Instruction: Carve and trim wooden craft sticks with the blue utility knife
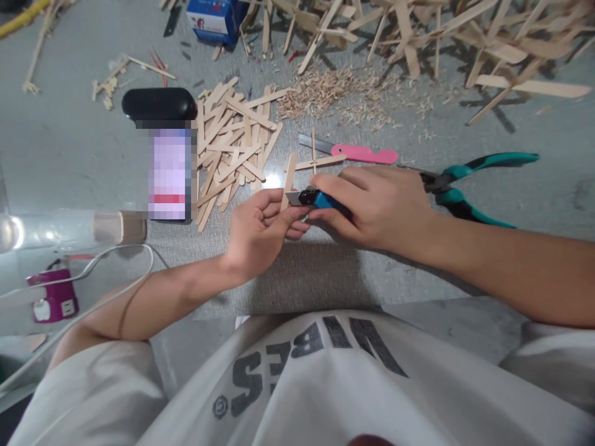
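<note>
My left hand (260, 232) pinches a wooden craft stick (290, 173), which stands up from between its fingers. My right hand (372, 201) is wrapped round a blue utility knife (330, 201), its short blade lying across the stick close to my left fingertips. Whether the blade has cut into the wood I cannot tell. Just beyond the hands lie a crossed pair of sticks (325, 163) and a pink craft knife (365, 153) with its blade out. Green-handled pliers (441, 181) rest behind my right wrist.
A loose pile of craft sticks (232, 142) lies left of centre, with wood shavings (325, 93) beyond it. Assembled stick pieces (418, 31) fill the back right. A phone (170, 173), a black case (159, 104), a blue box (214, 21) and a white cable (134, 279) are on the left.
</note>
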A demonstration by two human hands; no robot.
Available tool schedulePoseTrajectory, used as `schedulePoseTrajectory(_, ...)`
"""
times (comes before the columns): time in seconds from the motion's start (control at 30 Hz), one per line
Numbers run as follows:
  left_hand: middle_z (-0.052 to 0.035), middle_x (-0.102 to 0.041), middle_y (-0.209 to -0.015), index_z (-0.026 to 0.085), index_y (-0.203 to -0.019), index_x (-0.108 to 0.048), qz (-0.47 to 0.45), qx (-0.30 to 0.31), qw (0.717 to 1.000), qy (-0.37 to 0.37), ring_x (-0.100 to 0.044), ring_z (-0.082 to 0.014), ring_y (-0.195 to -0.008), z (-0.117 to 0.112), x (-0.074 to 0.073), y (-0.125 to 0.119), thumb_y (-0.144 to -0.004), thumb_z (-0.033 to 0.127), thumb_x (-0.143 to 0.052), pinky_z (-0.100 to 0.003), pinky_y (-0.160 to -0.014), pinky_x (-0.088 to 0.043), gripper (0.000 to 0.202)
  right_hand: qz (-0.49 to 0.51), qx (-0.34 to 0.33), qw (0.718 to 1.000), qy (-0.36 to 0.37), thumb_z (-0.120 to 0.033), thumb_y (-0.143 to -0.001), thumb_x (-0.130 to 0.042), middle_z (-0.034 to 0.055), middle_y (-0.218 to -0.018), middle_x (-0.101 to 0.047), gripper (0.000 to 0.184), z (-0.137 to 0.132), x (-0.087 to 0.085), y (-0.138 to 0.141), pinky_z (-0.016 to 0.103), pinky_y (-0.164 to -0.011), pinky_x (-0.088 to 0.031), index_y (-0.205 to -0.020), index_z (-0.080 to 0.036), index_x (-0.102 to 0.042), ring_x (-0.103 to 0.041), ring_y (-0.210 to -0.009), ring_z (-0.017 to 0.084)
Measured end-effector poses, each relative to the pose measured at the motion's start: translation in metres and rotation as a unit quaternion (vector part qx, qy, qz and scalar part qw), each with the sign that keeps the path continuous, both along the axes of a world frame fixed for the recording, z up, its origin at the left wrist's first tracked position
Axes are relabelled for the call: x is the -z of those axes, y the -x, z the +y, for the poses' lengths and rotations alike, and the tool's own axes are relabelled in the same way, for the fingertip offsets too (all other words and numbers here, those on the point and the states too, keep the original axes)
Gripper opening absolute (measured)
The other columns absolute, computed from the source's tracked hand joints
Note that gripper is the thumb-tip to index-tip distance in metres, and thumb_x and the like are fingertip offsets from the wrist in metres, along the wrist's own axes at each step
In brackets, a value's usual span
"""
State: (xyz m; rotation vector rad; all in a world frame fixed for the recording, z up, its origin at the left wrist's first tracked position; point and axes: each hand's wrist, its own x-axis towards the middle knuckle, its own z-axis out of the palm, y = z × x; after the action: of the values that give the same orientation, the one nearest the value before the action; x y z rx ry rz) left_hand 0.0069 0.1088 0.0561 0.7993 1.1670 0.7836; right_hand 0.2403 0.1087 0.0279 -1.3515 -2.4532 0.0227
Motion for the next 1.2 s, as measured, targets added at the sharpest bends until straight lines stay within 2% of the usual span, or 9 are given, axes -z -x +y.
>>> schedulePoseTrajectory(0.17,-0.0009,-0.09,-0.085,0.017,-0.114,-0.076,0.011,0.001,1.0,0.011,-0.085,-0.014,-0.067,0.001,-0.001,0.002,-0.096,0.019,-0.093,-0.022,-0.064,-0.071,0.025,0.022,0.061,0.998,0.012,-0.073,-0.124,-0.03,0.0157,-0.106,-0.086,0.078,0.006,-0.007,-0.003,0.039,-0.069,-0.036,-0.144,-0.019,-0.082,-0.071,-0.084,0.028)
schedulePoseTrajectory(0.27,0.0,-0.089,-0.083,0.018,-0.114,-0.073,-0.015,0.005,1.0,0.001,-0.085,-0.0144,-0.066,0.001,0.001,0.004,-0.095,0.022,-0.095,-0.022,-0.063,-0.07,0.029,0.033,0.056,0.998,-0.024,-0.074,-0.125,-0.024,0.0155,-0.108,-0.088,0.081,0.007,-0.006,-0.005,0.04,-0.073,-0.044,-0.143,-0.019,-0.081,-0.075,-0.088,0.028)
schedulePoseTrajectory(0.33,-0.0005,-0.088,-0.083,0.019,-0.11,-0.071,-0.036,0.013,0.999,-0.015,-0.085,-0.015,-0.067,0.002,0.004,0.005,-0.095,0.031,-0.099,-0.022,-0.062,-0.069,0.034,0.051,0.021,0.996,-0.075,-0.069,-0.127,-0.021,0.0151,-0.109,-0.088,0.079,0.006,-0.001,-0.005,0.041,-0.078,-0.05,-0.139,-0.017,-0.08,-0.077,-0.092,0.028)
schedulePoseTrajectory(0.4,-0.0015,-0.086,-0.082,0.02,-0.105,-0.069,-0.05,0.031,0.997,-0.043,-0.084,-0.0156,-0.066,0.002,0.009,0.007,-0.097,0.048,-0.099,-0.023,-0.06,-0.067,0.042,0.065,-0.022,0.989,-0.128,-0.063,-0.129,-0.021,0.0145,-0.109,-0.087,0.075,0.004,0.004,-0.005,0.04,-0.081,-0.053,-0.135,-0.015,-0.079,-0.079,-0.094,0.027)
schedulePoseTrajectory(0.47,-0.0015,-0.083,-0.078,0.021,-0.1,-0.067,-0.065,0.054,0.993,-0.08,-0.079,-0.0145,-0.062,0.003,0.013,0.009,-0.101,0.065,-0.094,-0.023,-0.057,-0.063,0.052,0.062,-0.054,0.988,-0.131,-0.057,-0.129,-0.022,0.0143,-0.109,-0.086,0.071,0.002,0.008,-0.005,0.04,-0.082,-0.054,-0.135,-0.015,-0.079,-0.078,-0.094,0.027)
schedulePoseTrajectory(0.53,0.0012,-0.075,-0.07,0.021,-0.095,-0.066,-0.082,0.082,0.987,-0.113,-0.068,-0.0114,-0.054,0.003,0.016,0.011,-0.105,0.071,-0.087,-0.021,-0.053,-0.056,0.055,0.053,-0.074,0.989,-0.114,-0.056,-0.128,-0.023,0.0138,-0.108,-0.084,0.07,0.001,0.01,-0.006,0.041,-0.081,-0.053,-0.135,-0.015,-0.079,-0.076,-0.092,0.027)
schedulePoseTrajectory(0.7,0.008,-0.047,-0.059,0.021,-0.089,-0.067,-0.108,0.141,0.958,-0.227,-0.037,-0.0061,-0.046,0.003,0.023,0.015,-0.119,0.056,-0.072,-0.019,-0.046,-0.035,0.046,0.024,-0.096,0.991,-0.087,-0.056,-0.127,-0.024,0.013,-0.107,-0.081,0.068,-0.001,0.01,-0.007,0.04,-0.079,-0.05,-0.135,-0.016,-0.079,-0.072,-0.089,0.026)
schedulePoseTrajectory(0.83,0.0073,-0.044,-0.064,0.022,-0.092,-0.067,-0.106,0.146,0.938,-0.297,-0.036,-0.0066,-0.05,0.005,0.032,0.019,-0.122,0.045,-0.067,-0.02,-0.049,-0.033,0.038,0.019,-0.083,0.995,-0.048,-0.061,-0.126,-0.02,0.0139,-0.11,-0.081,0.074,-0.002,0.01,-0.005,0.041,-0.079,-0.05,-0.138,-0.018,-0.079,-0.073,-0.094,0.028)
schedulePoseTrajectory(1.2,0.0083,-0.042,-0.065,0.023,-0.094,-0.062,-0.083,0.156,0.921,-0.347,-0.033,-0.0071,-0.051,0.008,0.036,0.021,-0.123,0.047,-0.064,-0.023,-0.053,-0.032,0.038,0.049,-0.066,0.996,-0.034,-0.066,-0.125,-0.026,0.0134,-0.111,-0.082,0.071,-0.004,0.009,-0.003,0.042,-0.081,-0.052,-0.141,-0.022,-0.08,-0.075,-0.097,0.028)
